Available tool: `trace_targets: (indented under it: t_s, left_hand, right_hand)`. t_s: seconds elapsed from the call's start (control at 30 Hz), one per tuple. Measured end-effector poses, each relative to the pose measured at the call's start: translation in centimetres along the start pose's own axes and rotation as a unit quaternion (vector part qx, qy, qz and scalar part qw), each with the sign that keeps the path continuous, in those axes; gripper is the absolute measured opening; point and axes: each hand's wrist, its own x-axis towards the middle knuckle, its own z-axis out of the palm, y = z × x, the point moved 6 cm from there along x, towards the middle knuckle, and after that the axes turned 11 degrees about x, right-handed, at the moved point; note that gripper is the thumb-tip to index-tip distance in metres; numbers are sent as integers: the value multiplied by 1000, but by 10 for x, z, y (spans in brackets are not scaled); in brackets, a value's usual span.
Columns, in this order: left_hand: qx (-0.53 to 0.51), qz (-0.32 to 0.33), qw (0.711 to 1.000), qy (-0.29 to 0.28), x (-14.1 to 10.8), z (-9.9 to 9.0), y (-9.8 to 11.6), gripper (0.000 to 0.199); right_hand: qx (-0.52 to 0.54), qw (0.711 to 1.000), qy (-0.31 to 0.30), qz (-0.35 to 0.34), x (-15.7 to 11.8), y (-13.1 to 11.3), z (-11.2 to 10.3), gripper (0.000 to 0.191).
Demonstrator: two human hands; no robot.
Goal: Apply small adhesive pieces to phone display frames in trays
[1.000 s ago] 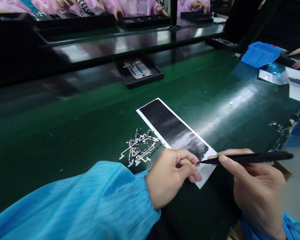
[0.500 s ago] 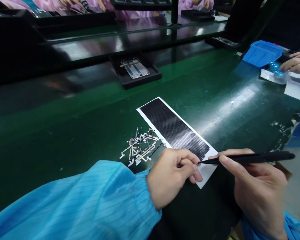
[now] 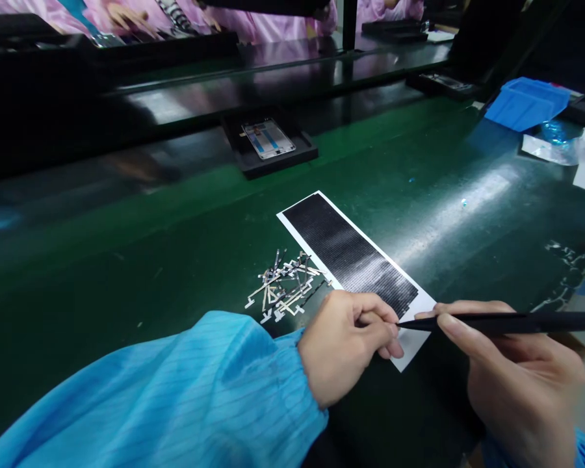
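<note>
The right hand (image 3: 521, 383) grips slim black tweezers (image 3: 507, 323) closed, their tip meeting the pinched fingers of the left hand (image 3: 346, 348), which rests at the near end of a white-backed black sheet (image 3: 351, 253) on the green table (image 3: 175, 221). Thin metal strips (image 3: 285, 286) lie piled just beside it; anything between those fingers is too small to tell
</note>
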Motion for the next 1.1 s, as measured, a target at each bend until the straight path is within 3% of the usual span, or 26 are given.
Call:
trace_targets:
  t_s: [0.23,0.33,0.47,0.57,0.7,0.77,0.83,0.93,1.0,1.1]
  left_hand:
    - [7,9,1000,14,-1,-4,7,18]
    - [18,72,995,69,-10,-14,21,11]
    - [-43,158,979,124,-34,-24,36,8]
    - [-126,154,974,106,-50,-25,31,8]
    - [-143,151,973,103,-66,-29,18,7]
    - [-95,149,979,106,-72,-33,11,6]
    - [18,175,974,141,-80,-39,7,3]
    - [236,280,910,192,-97,-39,11,7]
    - [333,330,862,193,-107,-33,11,16]
    - [371,340,843,193,-115,-30,7,20]
  right_hand:
    - [30,996,88,-6,-1,4,-9,3]
    - [57,994,90,-28,-2,-2,-7,3]
    - [76,997,1,-28,-8,-14,9,8]
    - [58,992,-99,-43,-16,-24,27,9]
    - [112,981,-151,-48,-21,-33,39,8]
    - [115,978,-173,-35,-22,-35,42,10]
    - [89,975,-199,-37,-24,-41,45,13]
    - [36,961,-273,-41,-30,-50,54,16]
    - [18,945,-324,-25,-34,-51,61,17]
    - [40,925,-376,30,-38,-48,68,21]
